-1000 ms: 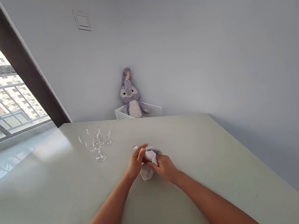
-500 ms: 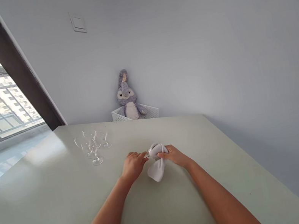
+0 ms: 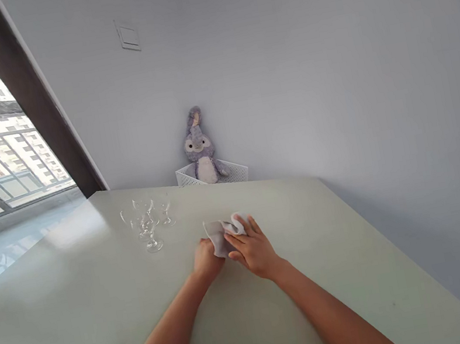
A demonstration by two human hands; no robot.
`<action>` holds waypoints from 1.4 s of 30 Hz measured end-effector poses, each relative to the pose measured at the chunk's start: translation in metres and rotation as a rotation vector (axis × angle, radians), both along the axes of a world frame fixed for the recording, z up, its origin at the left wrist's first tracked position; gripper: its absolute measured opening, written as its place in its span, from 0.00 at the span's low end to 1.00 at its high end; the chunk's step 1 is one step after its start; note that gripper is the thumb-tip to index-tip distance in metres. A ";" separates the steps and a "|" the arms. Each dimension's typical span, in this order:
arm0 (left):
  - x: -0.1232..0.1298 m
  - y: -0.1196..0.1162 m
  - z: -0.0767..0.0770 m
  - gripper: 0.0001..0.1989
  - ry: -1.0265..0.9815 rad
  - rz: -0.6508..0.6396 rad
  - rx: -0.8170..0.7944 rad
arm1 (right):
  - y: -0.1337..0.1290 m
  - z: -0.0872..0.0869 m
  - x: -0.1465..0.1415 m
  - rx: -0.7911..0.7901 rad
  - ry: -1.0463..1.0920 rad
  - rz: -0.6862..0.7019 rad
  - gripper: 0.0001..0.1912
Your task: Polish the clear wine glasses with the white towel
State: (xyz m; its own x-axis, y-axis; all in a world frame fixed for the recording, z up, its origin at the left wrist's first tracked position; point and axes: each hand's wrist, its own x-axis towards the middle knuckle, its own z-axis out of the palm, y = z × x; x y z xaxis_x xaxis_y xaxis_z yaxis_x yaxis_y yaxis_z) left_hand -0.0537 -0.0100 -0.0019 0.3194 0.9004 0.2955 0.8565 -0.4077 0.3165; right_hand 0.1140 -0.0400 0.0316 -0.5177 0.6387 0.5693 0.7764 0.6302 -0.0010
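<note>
Over the middle of the table, my right hand (image 3: 254, 247) lies across a crumpled white cloth (image 3: 217, 234), its fingers spread and pressed on the cloth's right part. My left hand (image 3: 208, 259) is at the cloth's left edge with its fingers curled; the cloth and the hand itself hide what they grip. The cloth spreads up between the two hands. A glass seen between the hands a moment ago is now hidden, if it is still there.
Several clear stemmed glasses (image 3: 153, 243) stand close together on the left part of the pale table (image 3: 99, 290). Beyond the far edge, a grey plush toy (image 3: 205, 167) sits in a white perforated basket (image 3: 236, 172) by the wall. A window is at the left.
The cloth has shifted left and spread toward my left hand. My right hand has turned and opened out over it, while my left hand has curled. The view has shifted slightly.
</note>
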 end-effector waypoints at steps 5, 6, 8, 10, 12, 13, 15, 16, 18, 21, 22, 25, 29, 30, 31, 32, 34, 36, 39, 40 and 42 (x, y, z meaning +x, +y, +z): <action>0.014 -0.011 0.001 0.10 0.114 -0.286 0.199 | 0.012 -0.008 0.005 -0.201 0.153 -0.231 0.17; 0.015 -0.012 0.001 0.11 0.119 -0.307 0.231 | 0.017 -0.008 0.012 -0.304 0.266 -0.269 0.19; 0.017 -0.013 0.001 0.11 0.115 -0.317 0.281 | 0.024 -0.008 0.025 -0.570 0.581 -0.268 0.22; 0.019 -0.014 -0.001 0.12 0.091 -0.285 0.258 | 0.030 -0.010 0.034 -0.825 0.980 -0.202 0.23; 0.021 -0.016 -0.004 0.14 0.041 -0.236 0.192 | 0.034 -0.016 0.033 -0.937 1.379 -0.161 0.22; 0.023 -0.016 -0.005 0.14 0.003 -0.198 0.151 | 0.035 -0.020 0.029 -0.938 1.544 -0.165 0.21; 0.026 -0.016 -0.007 0.14 -0.091 -0.106 0.062 | 0.035 -0.027 0.015 -0.902 1.768 -0.177 0.21; 0.028 -0.016 -0.008 0.14 -0.137 -0.060 0.015 | 0.033 -0.030 0.007 -0.887 1.831 -0.163 0.21; 0.030 -0.016 -0.007 0.15 -0.212 0.010 -0.066 | 0.026 -0.034 -0.011 -0.878 1.879 -0.100 0.23; 0.032 -0.018 -0.003 0.13 -0.275 0.052 -0.098 | 0.011 -0.036 -0.032 -0.909 1.771 0.035 0.25; 0.032 -0.019 -0.001 0.12 -0.281 0.041 -0.081 | 0.006 -0.037 -0.036 -0.900 1.695 0.074 0.24; 0.032 -0.023 0.004 0.09 -0.253 -0.050 0.041 | -0.001 -0.039 -0.039 -0.810 1.489 0.114 0.20; 0.031 -0.025 0.005 0.09 -0.247 -0.134 0.113 | 0.008 -0.044 -0.029 -0.778 1.437 -0.011 0.17; 0.031 -0.023 0.004 0.09 -0.298 -0.145 0.076 | 0.011 -0.045 -0.025 -0.772 1.435 -0.048 0.17; 0.030 -0.021 0.004 0.10 -0.357 -0.147 0.037 | 0.013 -0.045 -0.022 -0.763 1.428 -0.080 0.16; 0.029 -0.019 0.004 0.11 -0.426 -0.137 -0.005 | 0.015 -0.046 -0.019 -0.749 1.413 -0.106 0.16; 0.027 -0.013 0.004 0.12 -0.598 -0.098 -0.112 | 0.017 -0.045 -0.014 -0.712 1.346 -0.141 0.16; 0.024 -0.009 0.006 0.15 -0.809 -0.080 -0.235 | 0.015 -0.043 -0.012 -0.662 1.188 -0.156 0.15; 0.019 -0.007 0.010 0.22 -1.050 -0.118 -0.392 | 0.011 -0.039 -0.010 -0.508 0.750 -0.181 0.12; 0.018 -0.008 0.011 0.22 -1.092 -0.117 -0.424 | 0.010 -0.039 -0.010 -0.444 0.596 -0.194 0.11; 0.016 -0.009 0.013 0.23 -1.187 -0.075 -0.493 | 0.010 -0.037 -0.010 -0.330 0.354 -0.228 0.10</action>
